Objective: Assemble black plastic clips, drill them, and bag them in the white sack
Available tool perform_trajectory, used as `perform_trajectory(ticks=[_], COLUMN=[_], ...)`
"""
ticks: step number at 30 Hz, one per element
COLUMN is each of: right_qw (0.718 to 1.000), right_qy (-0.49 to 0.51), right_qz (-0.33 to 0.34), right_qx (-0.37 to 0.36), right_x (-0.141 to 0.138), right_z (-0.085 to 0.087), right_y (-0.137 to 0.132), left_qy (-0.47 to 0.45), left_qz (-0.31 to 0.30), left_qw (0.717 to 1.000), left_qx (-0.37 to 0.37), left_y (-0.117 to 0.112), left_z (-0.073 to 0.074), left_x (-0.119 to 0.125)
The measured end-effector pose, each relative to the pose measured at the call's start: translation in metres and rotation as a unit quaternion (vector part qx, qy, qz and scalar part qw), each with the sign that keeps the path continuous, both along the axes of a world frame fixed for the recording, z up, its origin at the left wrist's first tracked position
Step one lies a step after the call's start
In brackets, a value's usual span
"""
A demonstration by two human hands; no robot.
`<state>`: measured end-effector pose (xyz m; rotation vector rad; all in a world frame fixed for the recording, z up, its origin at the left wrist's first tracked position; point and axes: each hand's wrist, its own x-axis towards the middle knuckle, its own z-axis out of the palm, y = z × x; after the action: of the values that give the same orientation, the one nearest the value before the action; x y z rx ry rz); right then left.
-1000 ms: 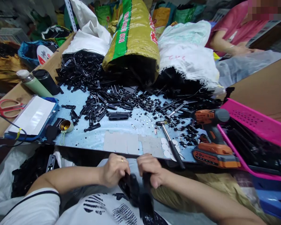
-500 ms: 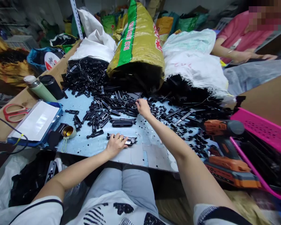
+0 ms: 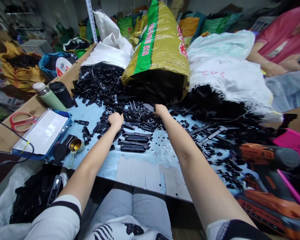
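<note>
My left hand (image 3: 115, 120) is over the pile of loose black slotted parts (image 3: 103, 128), its fingers curled down among them and its thumb out to the right. What it grips is hidden. My right hand (image 3: 161, 110) reaches to the back of the pile, below the mouth of the yellow sack (image 3: 162, 43). Its fingers are closed, and their tips are hidden by the hand; a flat grey piece (image 3: 148, 107) lies just left of it. Nearer to me, two long black assemblies (image 3: 134, 145) lie side by side on the blue tabletop (image 3: 100, 161).
White sacks (image 3: 225, 73) with black parts spilling out flank the yellow one. An orange cordless drill (image 3: 267, 193) and a pink basket (image 3: 293, 141) stand at right. Left are scissors (image 3: 22, 121), a clipboard (image 3: 42, 130), a green flask (image 3: 48, 96) and a cup (image 3: 76, 146). A co-worker (image 3: 282, 43) is at far right.
My left hand has left the front assembly, which now lies beside the other one, and has moved forward into the parts pile. My right hand stays at the back of the pile. The view has shifted.
</note>
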<state>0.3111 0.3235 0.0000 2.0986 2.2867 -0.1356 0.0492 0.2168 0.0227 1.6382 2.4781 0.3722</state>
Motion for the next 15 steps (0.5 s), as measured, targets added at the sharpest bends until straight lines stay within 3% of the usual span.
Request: perform_trajectory(ticks=[4,6,8,11,15], right_qw=[0.998,0.981,0.941,0.905,0.922], right_qy=[0.055,0.184,0.333,0.422,0.296], right_qz=[-0.036,-0.061,-0.058,0.037,0.223], right_qx=[0.021,0.021,0.008,-0.042,-0.112], right_x=[0.003,0.010,0.021,0.043,0.066], right_z=[0.009,0.016,0.025,0.038,0.043], right_y=[-0.021,-0.044,-0.080,-0.154,-0.256], left_qy=[-0.003,-0.003,-0.022,-0.064,-0.067], left_qz=[0.019,0.008,-0.027,-0.128,-0.328], left_qw=[1.000,0.999,0.997,0.987,0.942], left_qx=[0.010,0.042,0.072,0.075,-0.001], left_y=[0.008,-0.002,-0.018,-0.064,-0.161], left_z=[-0.002,0.001,0.009,0.027,0.048], left_x=[0.009,0.008,0.004,-0.008,-0.012])
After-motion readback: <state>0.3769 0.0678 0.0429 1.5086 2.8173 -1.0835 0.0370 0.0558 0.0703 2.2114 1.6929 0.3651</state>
